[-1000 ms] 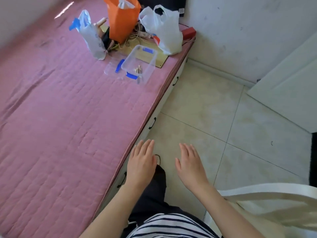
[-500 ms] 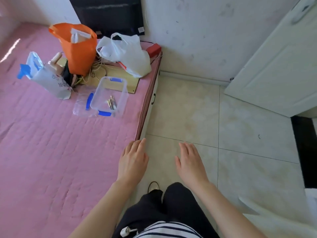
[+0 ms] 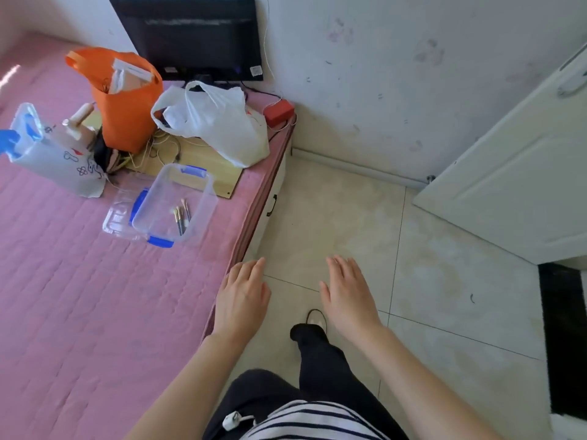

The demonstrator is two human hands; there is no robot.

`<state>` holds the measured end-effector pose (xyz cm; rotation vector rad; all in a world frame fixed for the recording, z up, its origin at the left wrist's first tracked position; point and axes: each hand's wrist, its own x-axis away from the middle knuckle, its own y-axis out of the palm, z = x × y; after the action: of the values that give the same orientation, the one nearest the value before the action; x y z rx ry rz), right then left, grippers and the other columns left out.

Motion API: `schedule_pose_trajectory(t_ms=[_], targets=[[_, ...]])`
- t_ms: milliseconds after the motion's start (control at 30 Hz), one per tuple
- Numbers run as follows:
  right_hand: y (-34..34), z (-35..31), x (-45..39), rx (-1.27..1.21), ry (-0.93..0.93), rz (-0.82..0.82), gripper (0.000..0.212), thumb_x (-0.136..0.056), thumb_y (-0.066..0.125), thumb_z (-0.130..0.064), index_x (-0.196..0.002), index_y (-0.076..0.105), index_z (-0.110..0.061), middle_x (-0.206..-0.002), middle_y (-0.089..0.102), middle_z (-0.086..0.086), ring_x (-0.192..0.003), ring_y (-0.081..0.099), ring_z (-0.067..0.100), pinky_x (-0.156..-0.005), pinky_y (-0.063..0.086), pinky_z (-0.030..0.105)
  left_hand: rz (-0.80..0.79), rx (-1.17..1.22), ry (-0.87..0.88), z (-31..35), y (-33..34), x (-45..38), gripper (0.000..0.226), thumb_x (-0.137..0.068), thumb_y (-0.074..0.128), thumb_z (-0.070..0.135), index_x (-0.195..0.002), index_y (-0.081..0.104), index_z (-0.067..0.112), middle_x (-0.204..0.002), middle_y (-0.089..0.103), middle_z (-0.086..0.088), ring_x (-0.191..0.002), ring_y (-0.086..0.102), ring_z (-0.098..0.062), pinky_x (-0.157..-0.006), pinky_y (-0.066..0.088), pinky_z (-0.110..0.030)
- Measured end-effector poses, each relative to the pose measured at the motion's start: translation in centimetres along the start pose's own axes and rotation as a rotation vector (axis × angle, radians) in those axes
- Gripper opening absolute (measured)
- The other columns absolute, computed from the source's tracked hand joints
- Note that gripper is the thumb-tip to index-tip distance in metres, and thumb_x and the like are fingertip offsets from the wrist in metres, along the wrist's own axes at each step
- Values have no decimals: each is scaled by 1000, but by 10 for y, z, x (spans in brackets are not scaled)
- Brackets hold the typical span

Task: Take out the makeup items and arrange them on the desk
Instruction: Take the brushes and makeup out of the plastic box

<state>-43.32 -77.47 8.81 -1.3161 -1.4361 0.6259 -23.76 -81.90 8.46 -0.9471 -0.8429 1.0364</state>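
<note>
A clear plastic box [image 3: 203, 198] with blue clips lies on the pink mattress [image 3: 79, 296], and a few makeup brushes [image 3: 181, 217] lie inside it. Its clear lid [image 3: 119, 214] lies just to its left. My left hand [image 3: 243, 296] hovers flat, fingers straight, over the mattress's right edge, well in front of the box. My right hand [image 3: 347, 293] hovers open above the tiled floor, palm down. Neither hand holds anything.
Behind the box stand an orange bag [image 3: 127, 103], a white plastic bag [image 3: 216, 122], a printed pouch [image 3: 54, 157] and a wooden board [image 3: 190, 163] with cables. A black monitor [image 3: 190, 36] leans on the wall. A white door [image 3: 521, 173] stands at right.
The view has swung up and right, so the box and bags have come closer and the monitor is in full view. Both hands have stayed flat and empty in front of me.
</note>
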Motion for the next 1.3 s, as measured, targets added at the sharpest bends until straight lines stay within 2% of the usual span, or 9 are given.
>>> schedule_pose_trajectory(t_ms=[233, 433, 567, 867, 1067, 1233, 1300], targets=[[-41, 34, -80, 70, -140, -57, 57, -101, 33, -34, -150, 17, -9, -156, 20, 10, -147, 8, 29, -120, 12, 39, 13, 34, -100, 50, 13, -55, 42, -92, 54, 14, -133, 53, 7, -126, 60, -4, -122, 50, -24, -100, 45, -39], [-52, 26, -130, 91, -246, -104, 57, -101, 34, -34, -149, 19, -8, -156, 21, 11, -146, 8, 29, -120, 13, 38, 33, 54, -191, 52, 11, -86, 42, -92, 52, 15, -134, 53, 10, -132, 57, -2, -127, 47, -22, -104, 42, -37], [-54, 9, -164, 112, -325, -138, 56, -101, 33, -34, -150, 18, -9, -156, 20, 10, -147, 6, 28, -120, 12, 37, 31, 52, -290, 31, 8, -110, 45, -93, 54, 17, -137, 49, 10, -139, 52, -5, -134, 42, -25, -109, 37, -41], [-58, -71, -266, 207, -533, -199, 57, -102, 31, -33, -151, 15, -9, -159, 12, 9, -147, 2, 26, -120, 10, 36, 60, 65, -489, -36, -16, -177, 48, -97, 49, 20, -144, 41, 12, -151, 38, -6, -144, 26, -23, -118, 24, -37], [-64, -129, -331, 256, -644, -225, 58, -101, 32, -34, -150, 15, -9, -159, 12, 11, -147, 0, 26, -120, 5, 35, 89, 47, -533, -84, -46, -222, 48, -95, 49, 17, -143, 41, 11, -149, 41, -5, -142, 29, -23, -114, 28, -35], [-58, -170, -365, 303, -778, -254, 58, -101, 32, -34, -150, 17, -6, -158, 16, 13, -147, 2, 27, -118, -5, 32, 155, 133, -661, -114, -56, -245, 48, -92, 53, 11, -139, 46, 9, -144, 47, -7, -138, 37, -24, -112, 35, -40], [-54, -183, -379, 323, -819, -284, 58, -101, 33, -34, -149, 19, -6, -157, 18, 13, -147, 4, 27, -119, -2, 34, 168, 169, -719, -122, -53, -248, 48, -93, 53, 12, -140, 45, 9, -144, 47, -7, -138, 37, -23, -112, 36, -39]])
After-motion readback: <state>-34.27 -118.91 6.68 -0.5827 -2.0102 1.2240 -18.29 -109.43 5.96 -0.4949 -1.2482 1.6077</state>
